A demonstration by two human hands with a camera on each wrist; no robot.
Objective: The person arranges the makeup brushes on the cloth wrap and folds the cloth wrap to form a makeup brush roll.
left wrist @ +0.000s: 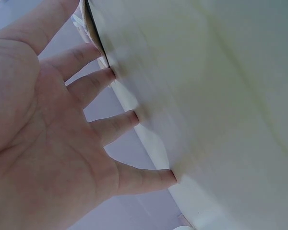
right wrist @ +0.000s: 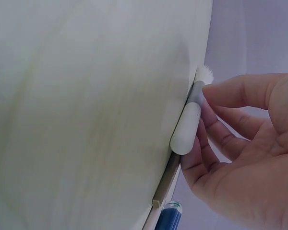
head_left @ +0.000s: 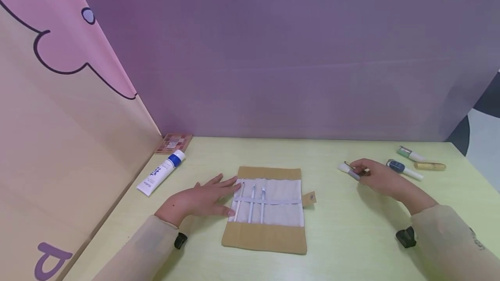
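In the head view a tan fabric roll (head_left: 265, 238) lies unfolded, with several slim white tools (head_left: 262, 209) tucked under its elastic band (head_left: 283, 201). My left hand (head_left: 205, 198) rests spread at the roll's left edge, its fingertips touching cloth and table. To the right, my right hand (head_left: 380, 179) pinches a short white brush (right wrist: 185, 129) with a grey ferrule and pale bristles, low at the tabletop. Against that brush is a thin brown stick (right wrist: 165, 182), partly hidden; whether the fingers also grip it is unclear.
A white and blue tube (head_left: 161, 173) and a reddish checked box (head_left: 173, 143) lie at the left. Past my right hand are a dark blue bottle with a white cap (head_left: 404, 169), a green and white bottle (head_left: 411, 154) and a wooden handle (head_left: 429, 166). A purple cloth wall (head_left: 289, 77) stands behind.
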